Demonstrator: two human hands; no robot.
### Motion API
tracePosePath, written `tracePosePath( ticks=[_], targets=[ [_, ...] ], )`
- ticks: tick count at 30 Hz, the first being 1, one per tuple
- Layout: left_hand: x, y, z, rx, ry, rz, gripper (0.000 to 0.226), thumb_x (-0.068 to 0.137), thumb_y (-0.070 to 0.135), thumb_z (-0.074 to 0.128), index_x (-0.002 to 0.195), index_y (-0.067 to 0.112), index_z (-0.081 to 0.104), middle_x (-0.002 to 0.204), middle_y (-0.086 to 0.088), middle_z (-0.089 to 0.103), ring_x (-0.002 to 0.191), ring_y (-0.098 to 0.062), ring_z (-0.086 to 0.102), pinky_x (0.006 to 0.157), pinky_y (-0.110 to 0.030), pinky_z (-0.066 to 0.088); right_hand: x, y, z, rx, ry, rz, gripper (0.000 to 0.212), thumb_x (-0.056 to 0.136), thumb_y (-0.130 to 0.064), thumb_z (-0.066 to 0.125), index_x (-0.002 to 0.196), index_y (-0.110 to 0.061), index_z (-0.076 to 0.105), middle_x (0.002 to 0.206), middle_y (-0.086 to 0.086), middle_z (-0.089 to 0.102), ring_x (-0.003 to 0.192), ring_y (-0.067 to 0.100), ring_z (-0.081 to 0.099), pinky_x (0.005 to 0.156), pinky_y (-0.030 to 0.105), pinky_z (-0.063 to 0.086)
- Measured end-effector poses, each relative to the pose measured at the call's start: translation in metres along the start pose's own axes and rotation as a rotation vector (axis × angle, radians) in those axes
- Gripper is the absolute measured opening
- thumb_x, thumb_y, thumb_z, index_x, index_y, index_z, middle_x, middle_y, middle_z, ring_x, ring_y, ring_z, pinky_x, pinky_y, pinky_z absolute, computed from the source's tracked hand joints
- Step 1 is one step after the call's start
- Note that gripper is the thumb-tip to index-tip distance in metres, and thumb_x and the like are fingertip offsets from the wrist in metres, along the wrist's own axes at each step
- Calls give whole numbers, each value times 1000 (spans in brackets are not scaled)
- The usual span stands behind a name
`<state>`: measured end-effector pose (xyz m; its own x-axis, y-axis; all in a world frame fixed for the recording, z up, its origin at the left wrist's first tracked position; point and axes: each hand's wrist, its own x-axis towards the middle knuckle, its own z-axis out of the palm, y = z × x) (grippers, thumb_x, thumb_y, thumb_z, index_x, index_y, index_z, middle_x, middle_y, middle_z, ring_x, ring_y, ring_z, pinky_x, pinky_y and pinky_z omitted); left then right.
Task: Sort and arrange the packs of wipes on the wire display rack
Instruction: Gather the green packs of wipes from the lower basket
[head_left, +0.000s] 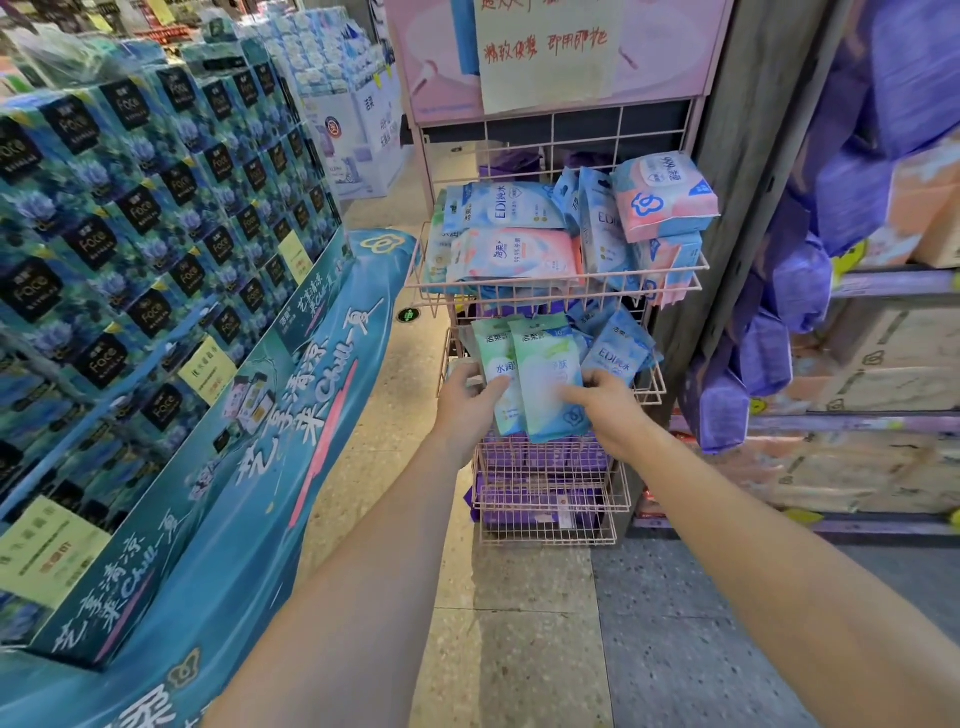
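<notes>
A pink wire display rack (675, 270) stands ahead with several basket tiers. In front of the middle tier, my left hand (465, 397) grips a green and white pack of wipes (493, 348) by its left side. My right hand (605, 402) holds a second green and blue pack (540, 374) that overlaps the first. Both packs stand upright. Blue wipe packs (618, 353) lean in the middle basket behind my right hand. The top basket holds blue packs (506, 208) and pink and blue packs (665, 197), piled unevenly. The lower baskets hold purple packs (540, 462).
A large blue display of boxed tissue stacks (156, 234) runs along the left, close to the rack. Purple bagged goods (795, 291) hang on the right, beside shelves with cardboard boxes (883, 364). A pink sign panel (561, 52) tops the rack. Floor tiles lie below my arms.
</notes>
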<state>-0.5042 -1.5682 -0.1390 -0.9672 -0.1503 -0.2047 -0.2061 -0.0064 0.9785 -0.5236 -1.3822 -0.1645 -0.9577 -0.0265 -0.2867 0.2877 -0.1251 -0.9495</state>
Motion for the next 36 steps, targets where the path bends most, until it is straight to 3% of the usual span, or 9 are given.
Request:
tracePosePath(
  ticks=[5, 8, 12, 19, 26, 29, 33, 36],
  targets=[
    [-8, -1, -8, 16, -26, -82, 14, 106, 19, 53, 117, 24, 59, 106, 0, 73, 81, -10, 72, 56, -25, 57, -7, 9, 17, 24, -51, 34, 28, 86, -7, 77, 99, -10, 52, 118, 18, 71, 98, 30, 73, 83, 45, 60],
    [-12, -4, -15, 42, -81, -72, 29, 100, 26, 67, 127, 21, 59, 115, -1, 73, 91, -13, 74, 60, -24, 58, -10, 13, 29, 7, -72, 16, 29, 84, -8, 79, 98, -9, 55, 117, 17, 71, 99, 30, 73, 87, 47, 61],
    [-11, -14, -34, 117, -76, -4, 57, 88, 17, 82, 138, 17, 53, 124, -6, 72, 105, -21, 75, 75, -32, 63, -12, 17, 42, -18, -96, -5, 30, 83, -11, 82, 100, -8, 57, 114, 14, 71, 100, 29, 74, 87, 47, 61],
    [-8, -12, -43, 42, -43, -32, 61, 85, 16, 86, 135, 16, 51, 125, -7, 71, 107, -23, 74, 82, -40, 65, -6, 8, 61, -67, -107, -45, 26, 83, -19, 83, 99, -9, 66, 108, 10, 75, 98, 28, 75, 86, 48, 62],
    [-1, -16, -44, -37, 15, -70, 62, 86, 14, 84, 137, 14, 49, 124, -9, 71, 103, -23, 75, 80, -40, 65, 4, 9, 64, -61, -72, -94, 30, 85, -15, 80, 108, -13, 61, 115, 8, 70, 102, 25, 72, 88, 46, 61],
    [3, -15, -39, -52, 23, -81, 61, 86, 12, 84, 135, 14, 48, 122, -10, 71, 103, -24, 74, 77, -38, 64, 8, 10, 62, -32, -77, -108, 40, 88, -10, 76, 123, -14, 57, 118, 6, 68, 104, 22, 70, 85, 39, 62],
    [8, -13, -35, -55, 29, -91, 64, 86, 14, 84, 137, 17, 46, 124, -11, 71, 106, -25, 74, 73, -35, 63, 16, 15, 56, -81, -73, -98, 40, 88, -11, 76, 124, -17, 59, 119, 6, 69, 107, 23, 70, 92, 46, 59],
    [11, -12, -35, -52, 42, -106, 65, 88, 14, 83, 141, 16, 46, 125, -10, 70, 104, -23, 74, 68, -31, 62, 22, 9, 46, -42, -82, -71, 47, 89, -9, 74, 131, -13, 55, 116, 9, 69, 101, 23, 72, 81, 33, 62]
  ],
)
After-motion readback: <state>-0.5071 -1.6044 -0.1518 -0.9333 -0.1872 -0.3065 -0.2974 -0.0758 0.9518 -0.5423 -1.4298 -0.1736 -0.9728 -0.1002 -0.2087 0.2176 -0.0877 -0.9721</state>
